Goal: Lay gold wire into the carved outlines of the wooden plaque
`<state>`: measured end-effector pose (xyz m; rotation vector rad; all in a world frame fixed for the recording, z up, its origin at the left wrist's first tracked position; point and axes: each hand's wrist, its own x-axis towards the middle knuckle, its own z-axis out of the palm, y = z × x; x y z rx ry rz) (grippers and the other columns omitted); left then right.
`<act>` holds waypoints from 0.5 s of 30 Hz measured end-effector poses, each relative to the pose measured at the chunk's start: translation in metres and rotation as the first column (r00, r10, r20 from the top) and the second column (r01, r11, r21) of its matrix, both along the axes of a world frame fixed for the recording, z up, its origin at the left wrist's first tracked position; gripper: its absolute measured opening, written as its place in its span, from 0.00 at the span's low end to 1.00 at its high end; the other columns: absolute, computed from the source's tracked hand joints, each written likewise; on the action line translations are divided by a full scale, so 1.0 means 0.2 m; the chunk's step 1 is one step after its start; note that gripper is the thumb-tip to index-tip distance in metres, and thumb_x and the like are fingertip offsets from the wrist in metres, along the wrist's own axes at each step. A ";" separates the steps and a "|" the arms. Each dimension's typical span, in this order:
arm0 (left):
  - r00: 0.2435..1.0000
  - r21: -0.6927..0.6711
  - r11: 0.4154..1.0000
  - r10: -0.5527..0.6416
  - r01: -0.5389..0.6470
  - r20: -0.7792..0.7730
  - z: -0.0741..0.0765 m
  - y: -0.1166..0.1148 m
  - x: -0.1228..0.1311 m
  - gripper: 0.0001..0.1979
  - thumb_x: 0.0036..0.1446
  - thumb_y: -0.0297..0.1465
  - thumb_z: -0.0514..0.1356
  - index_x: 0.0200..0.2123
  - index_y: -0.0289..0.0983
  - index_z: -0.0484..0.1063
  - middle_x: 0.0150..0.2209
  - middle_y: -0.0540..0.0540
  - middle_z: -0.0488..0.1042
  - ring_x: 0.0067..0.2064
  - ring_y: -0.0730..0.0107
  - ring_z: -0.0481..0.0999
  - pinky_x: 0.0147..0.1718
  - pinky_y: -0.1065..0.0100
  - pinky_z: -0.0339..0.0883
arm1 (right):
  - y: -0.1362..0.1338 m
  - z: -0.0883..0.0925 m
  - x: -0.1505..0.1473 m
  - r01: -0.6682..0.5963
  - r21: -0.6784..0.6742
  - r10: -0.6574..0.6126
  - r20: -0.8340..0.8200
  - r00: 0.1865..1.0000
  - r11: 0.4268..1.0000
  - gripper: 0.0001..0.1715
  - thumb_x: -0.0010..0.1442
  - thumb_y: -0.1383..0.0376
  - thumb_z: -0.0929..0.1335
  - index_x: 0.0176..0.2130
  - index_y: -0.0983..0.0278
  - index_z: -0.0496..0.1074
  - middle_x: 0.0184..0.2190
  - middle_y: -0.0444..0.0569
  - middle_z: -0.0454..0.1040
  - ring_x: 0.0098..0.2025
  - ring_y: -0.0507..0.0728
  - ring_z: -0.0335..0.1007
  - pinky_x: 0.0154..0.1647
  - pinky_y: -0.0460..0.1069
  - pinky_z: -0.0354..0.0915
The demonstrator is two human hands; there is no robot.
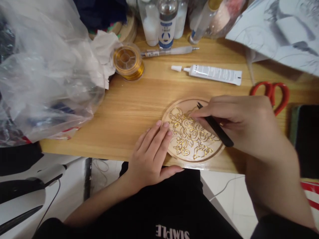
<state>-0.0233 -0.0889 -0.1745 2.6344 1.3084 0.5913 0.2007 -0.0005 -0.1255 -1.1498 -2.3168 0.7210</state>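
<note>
A round wooden plate (171,155) lies at the table's front edge, its face covered with a curly design of gold wire (190,129). My left hand (152,156) rests flat with fingers stretched out, fingertips on the plate's left rim and thumb toward the table edge. Over the plate's upper right, my right hand (239,119) is closed around black tweezers (218,130). Their forked tips point up and left, away from me. Whether the tips hold any wire is too small to tell. My right fingers cover part of the design.
A spool of gold wire (129,63) stands behind on the left, near a pen (171,51). A white glue tube (215,73) lies beyond the plate. Red-handled scissors (270,91) and a dark phone (307,139) are right. Plastic bags (50,73) fill the left; bottles (166,25) stand behind.
</note>
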 end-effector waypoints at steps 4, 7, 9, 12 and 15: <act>1.000 0.018 1.000 0.019 -0.019 0.003 0.00 0.00 0.01 0.36 0.64 0.51 0.47 0.56 0.21 0.64 0.56 0.28 0.70 0.62 0.46 0.65 0.56 0.53 0.61 | -0.01 0.01 0.01 -0.016 0.025 0.015 0.020 1.000 1.000 0.07 0.61 0.69 0.68 0.34 0.61 0.77 0.25 0.44 0.74 0.27 0.51 0.71 0.24 0.46 0.59; 1.000 0.023 1.000 0.019 -0.018 -0.012 0.00 0.00 0.01 0.35 0.64 0.49 0.48 0.55 0.21 0.65 0.56 0.29 0.70 0.62 0.46 0.65 0.56 0.54 0.61 | -0.01 0.01 0.01 -0.011 0.030 0.010 0.032 0.999 0.999 0.07 0.61 0.69 0.68 0.36 0.61 0.77 0.25 0.45 0.74 0.27 0.51 0.71 0.24 0.46 0.59; 1.000 0.023 1.000 0.020 -0.020 -0.018 0.00 0.00 0.01 0.34 0.64 0.48 0.49 0.55 0.21 0.65 0.56 0.29 0.70 0.62 0.46 0.65 0.57 0.54 0.61 | -0.01 0.00 0.01 -0.005 0.030 0.004 0.036 0.999 1.000 0.06 0.60 0.69 0.68 0.36 0.61 0.77 0.25 0.45 0.75 0.27 0.52 0.72 0.24 0.46 0.60; 0.999 0.026 0.999 0.024 -0.023 -0.023 0.00 0.00 0.01 0.34 0.64 0.48 0.49 0.56 0.22 0.65 0.57 0.29 0.70 0.62 0.47 0.65 0.56 0.54 0.62 | -0.01 -0.01 0.01 -0.002 0.033 0.001 0.037 0.999 0.999 0.06 0.60 0.69 0.69 0.35 0.61 0.78 0.25 0.45 0.75 0.26 0.52 0.71 0.24 0.46 0.59; 1.000 0.031 0.999 0.024 -0.023 -0.019 -0.01 0.00 0.01 0.34 0.64 0.49 0.49 0.56 0.22 0.65 0.56 0.29 0.70 0.62 0.46 0.66 0.56 0.54 0.62 | 0.00 -0.01 0.01 -0.004 0.046 0.002 0.029 1.000 0.999 0.05 0.59 0.69 0.69 0.34 0.63 0.78 0.24 0.45 0.74 0.26 0.51 0.71 0.24 0.45 0.59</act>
